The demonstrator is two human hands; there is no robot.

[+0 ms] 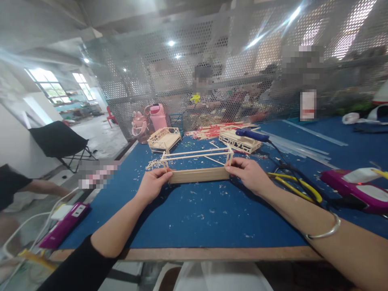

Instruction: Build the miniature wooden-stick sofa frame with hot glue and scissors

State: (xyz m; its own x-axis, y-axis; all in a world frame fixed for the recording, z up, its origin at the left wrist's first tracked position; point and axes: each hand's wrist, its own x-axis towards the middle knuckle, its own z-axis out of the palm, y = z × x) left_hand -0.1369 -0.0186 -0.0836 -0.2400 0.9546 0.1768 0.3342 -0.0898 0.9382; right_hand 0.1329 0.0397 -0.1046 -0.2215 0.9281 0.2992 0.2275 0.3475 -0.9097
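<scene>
A small frame of thin wooden sticks (198, 163) stands on the blue table (194, 218), with a flat panel of sticks along its near side. My left hand (153, 182) grips the panel's left end. My right hand (249, 173) grips the right end, thumb at the upright corner post. Both hands hold the frame level, close to the tabletop. Wood shavings lie scattered around it.
Two finished stick models (164, 139) (239, 141) stand further back, beside a blue glue gun (252, 135) with a black cord. Yellow-handled pliers (298, 188) and a magenta power strip (357, 190) lie at the right. Pink bottles (151, 119) stand against a perforated screen, with people behind it.
</scene>
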